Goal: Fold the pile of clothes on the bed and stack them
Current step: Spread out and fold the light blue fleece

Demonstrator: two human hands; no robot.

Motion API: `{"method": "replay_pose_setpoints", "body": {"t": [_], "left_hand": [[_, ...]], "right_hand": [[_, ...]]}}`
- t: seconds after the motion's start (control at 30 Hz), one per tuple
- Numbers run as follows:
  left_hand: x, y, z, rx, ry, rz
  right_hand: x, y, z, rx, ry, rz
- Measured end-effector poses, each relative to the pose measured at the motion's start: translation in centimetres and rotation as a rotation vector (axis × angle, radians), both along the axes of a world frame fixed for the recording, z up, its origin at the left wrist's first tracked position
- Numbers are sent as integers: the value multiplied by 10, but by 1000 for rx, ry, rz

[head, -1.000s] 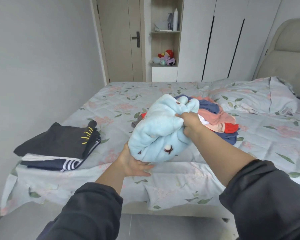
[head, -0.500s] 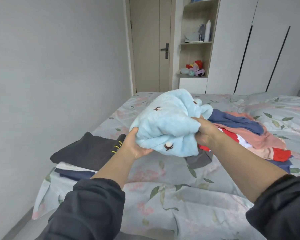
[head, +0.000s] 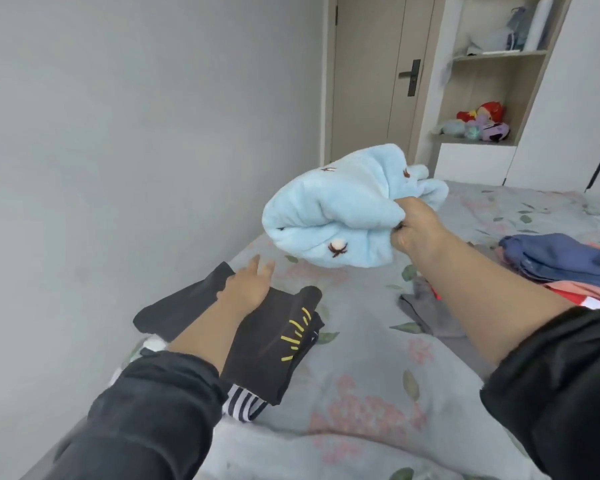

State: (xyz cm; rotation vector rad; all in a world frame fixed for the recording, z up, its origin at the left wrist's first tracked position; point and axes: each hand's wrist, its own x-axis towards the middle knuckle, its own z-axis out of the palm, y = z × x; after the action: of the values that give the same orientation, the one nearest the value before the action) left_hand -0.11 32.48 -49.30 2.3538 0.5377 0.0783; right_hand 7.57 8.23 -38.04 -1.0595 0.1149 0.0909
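Note:
My right hand (head: 414, 225) grips a folded light-blue fleece garment (head: 336, 216) with small brown motifs and holds it in the air above the bed. Below and to its left, my left hand (head: 248, 285) is stretched out flat with straight fingers over the stack of folded clothes (head: 274, 341), whose top piece is black with yellow stripes; a striped piece shows at the stack's bottom edge. The unfolded pile (head: 561, 265) of navy, pink and red clothes lies at the right edge of the view.
The bed (head: 361, 393) has a grey floral sheet. A grey wall runs along its left side. A grey garment (head: 426, 306) lies loose beside the pile. Behind the bed stand a door (head: 378, 77) and a shelf unit with plush toys (head: 482, 123).
My left hand has let go of the blue garment and dropped onto the black stack. My right hand has carried the garment left, toward the stack. The view has swung left.

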Motion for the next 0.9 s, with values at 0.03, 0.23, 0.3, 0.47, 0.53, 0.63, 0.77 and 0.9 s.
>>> {"method": "replay_pose_setpoints", "body": {"t": [0.03, 0.23, 0.3, 0.47, 0.53, 0.63, 0.77, 0.9], "left_hand": [[-5, 12, -29, 264, 127, -21], [-14, 23, -90, 519, 70, -24], [-14, 22, -93, 535, 42, -7], [-16, 25, -103, 561, -5, 8], [-15, 25, -104, 560, -11, 12], [-15, 24, -108, 573, -24, 16], [-14, 24, -108, 576, -35, 20], [-14, 23, -107, 567, -40, 21]], "right_hand": [[9, 12, -4, -15, 9, -4], [46, 74, -36, -100, 45, 38], [54, 88, -46, -61, 56, 36], [71, 104, -99, 18, 17, 73], [70, 105, -137, -245, 69, 73], [70, 100, -183, -499, 173, 39], [76, 100, -186, -543, 161, 44], [72, 111, -179, -401, 170, 130]]}}
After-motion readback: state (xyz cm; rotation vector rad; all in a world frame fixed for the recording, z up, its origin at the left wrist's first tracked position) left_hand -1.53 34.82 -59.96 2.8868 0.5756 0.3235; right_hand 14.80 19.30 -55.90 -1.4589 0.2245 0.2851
